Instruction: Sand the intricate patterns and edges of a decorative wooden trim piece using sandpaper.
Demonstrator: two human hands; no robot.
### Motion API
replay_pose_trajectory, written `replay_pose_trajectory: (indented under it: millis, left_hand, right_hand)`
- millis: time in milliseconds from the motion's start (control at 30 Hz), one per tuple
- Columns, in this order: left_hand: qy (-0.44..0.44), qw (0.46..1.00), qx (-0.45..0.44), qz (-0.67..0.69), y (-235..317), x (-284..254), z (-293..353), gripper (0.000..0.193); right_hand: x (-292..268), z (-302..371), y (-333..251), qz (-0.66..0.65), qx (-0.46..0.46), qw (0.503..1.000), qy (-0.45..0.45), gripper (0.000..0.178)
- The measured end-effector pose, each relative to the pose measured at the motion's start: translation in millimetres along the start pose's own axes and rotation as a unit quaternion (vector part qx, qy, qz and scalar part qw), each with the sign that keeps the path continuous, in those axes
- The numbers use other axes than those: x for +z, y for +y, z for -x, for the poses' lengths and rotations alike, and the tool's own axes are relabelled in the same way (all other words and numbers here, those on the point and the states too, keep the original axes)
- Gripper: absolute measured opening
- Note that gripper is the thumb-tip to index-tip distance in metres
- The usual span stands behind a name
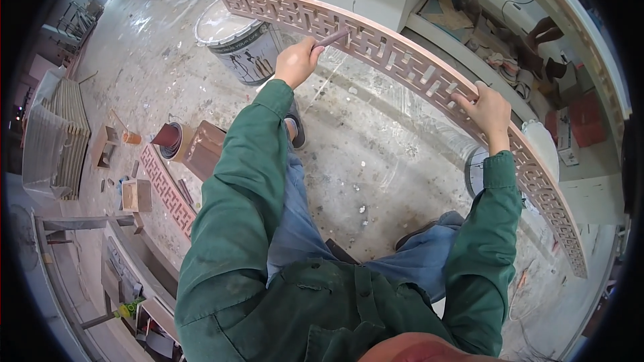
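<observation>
A long pinkish-brown lattice panel (299,15) with cut-out fretwork runs across in front of me, from the far left to the near right. My left hand (296,63) is closed around a thin brown stick-like tool (332,38), whose far tip reaches into the panel's openings. Its exact kind does not show. My right hand (488,114) grips the panel right of its middle, the thumb on the near face and the fingers over the upper edge. Beneath the panel's left end stands a lidded paint bucket (243,53); another bucket (475,169) shows partly under its right part.
A second lattice strip (168,191) lies on the floor at left, near a brown roll (168,137) and a small wooden box (136,196). Wrapped stacked panels (57,137) stand farther left. A workbench frame (87,222) is at lower left. Cluttered shelving (436,27) stands at far right.
</observation>
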State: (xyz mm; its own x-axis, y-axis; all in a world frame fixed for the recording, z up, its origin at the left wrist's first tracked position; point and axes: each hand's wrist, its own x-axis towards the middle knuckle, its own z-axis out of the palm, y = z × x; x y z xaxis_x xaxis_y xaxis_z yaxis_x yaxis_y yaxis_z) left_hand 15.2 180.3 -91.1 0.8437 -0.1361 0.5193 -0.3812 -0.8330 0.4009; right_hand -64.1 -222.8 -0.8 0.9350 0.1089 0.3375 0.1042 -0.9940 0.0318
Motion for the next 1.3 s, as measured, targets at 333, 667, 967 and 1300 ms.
replay_pose_trajectory:
  millis: [333, 667, 967, 1300]
  left_hand:
    - [0.014, 0.997, 0.020, -0.069, -9, 38, 13, 0.024]
    - [0.035, 0.985, 0.092, -0.144, 17, 24, 2, 0.018]
    - [0.044, 0.995, 0.005, -0.090, 30, 49, -7, 0.020]
    - [-0.023, 0.995, -0.024, -0.098, 21, 56, -5, 0.023]
  right_hand:
    - [0, -1, -2, -0.009, -0.001, 1.000, 0.001, 0.053]
    - [-1, -1, 3, -0.002, 0.000, 1.000, 0.014, 0.053]
    - [7, 0, 3, 0.008, -0.012, 0.999, 0.034, 0.051]
    - [11, -3, 5, 0.003, -0.025, 0.999, 0.030, 0.051]
